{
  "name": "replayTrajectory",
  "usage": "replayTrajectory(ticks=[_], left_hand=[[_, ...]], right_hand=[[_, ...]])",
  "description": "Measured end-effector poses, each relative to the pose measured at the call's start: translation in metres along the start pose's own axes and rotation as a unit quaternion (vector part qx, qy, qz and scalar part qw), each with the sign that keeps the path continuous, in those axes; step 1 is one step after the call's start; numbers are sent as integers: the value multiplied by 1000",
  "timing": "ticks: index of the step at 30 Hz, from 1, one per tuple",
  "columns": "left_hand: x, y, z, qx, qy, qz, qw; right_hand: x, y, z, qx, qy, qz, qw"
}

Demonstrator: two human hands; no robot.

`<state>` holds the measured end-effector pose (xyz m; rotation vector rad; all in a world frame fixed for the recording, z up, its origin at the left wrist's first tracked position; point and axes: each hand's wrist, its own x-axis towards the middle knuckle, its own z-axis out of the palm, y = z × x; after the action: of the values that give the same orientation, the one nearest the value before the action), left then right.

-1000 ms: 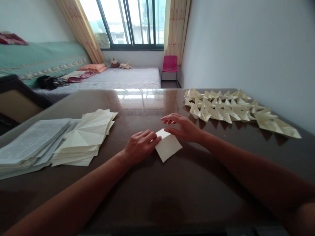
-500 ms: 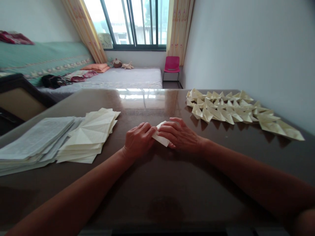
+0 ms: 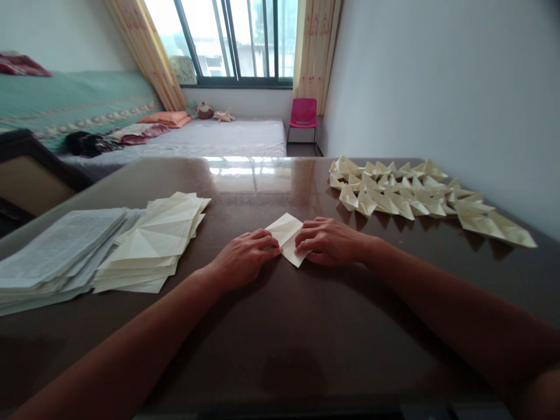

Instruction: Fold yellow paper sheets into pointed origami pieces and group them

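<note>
A small cream sheet of folded paper [image 3: 286,230] lies on the brown glossy table [image 3: 262,326], one corner pointing away from me and a crease across it. On its left edge rest the closed fingers of my left hand [image 3: 245,256]. My right hand [image 3: 330,240] grips the right edge with curled fingers, hiding that corner. To the left is a stack of creased cream paper sheets [image 3: 153,233]. Several folded paper boat-like shapes [image 3: 394,192] stand in rows at the far right.
A pile of greyish printed sheets [image 3: 56,245] lies at the table's left side. A dark-framed chair [image 3: 35,169] stands beyond the left edge. Behind the table are a bed [image 3: 236,137] and a pink chair [image 3: 303,114]; a white wall [image 3: 446,87] runs along the right.
My right hand came down onto the paper and lifted its near part, then the paper was laid flat again and turned. Both hands now hold its opposite edges.
</note>
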<state>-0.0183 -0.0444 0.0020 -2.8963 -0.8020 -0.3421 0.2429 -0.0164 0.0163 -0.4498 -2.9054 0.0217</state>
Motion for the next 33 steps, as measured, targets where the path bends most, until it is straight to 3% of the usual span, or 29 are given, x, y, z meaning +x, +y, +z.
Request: replayTrajectory(ticks=[7, 11, 17, 24, 33], left_hand=[[-1, -5, 3, -44, 17, -17, 999], [-2, -6, 2, -53, 17, -17, 998], [-3, -6, 1, -63, 10, -22, 998], [-3, -6, 1, -69, 23, -21, 997], [1, 3, 1, -32, -22, -62, 997]], right_hand=[[2, -3, 4, 128, 37, 68, 989], [6, -4, 12, 191, 55, 180, 963], [8, -4, 23, 124, 41, 321, 938], [12, -10, 24, 1, 19, 355, 935], [15, -11, 23, -14, -14, 369, 929]])
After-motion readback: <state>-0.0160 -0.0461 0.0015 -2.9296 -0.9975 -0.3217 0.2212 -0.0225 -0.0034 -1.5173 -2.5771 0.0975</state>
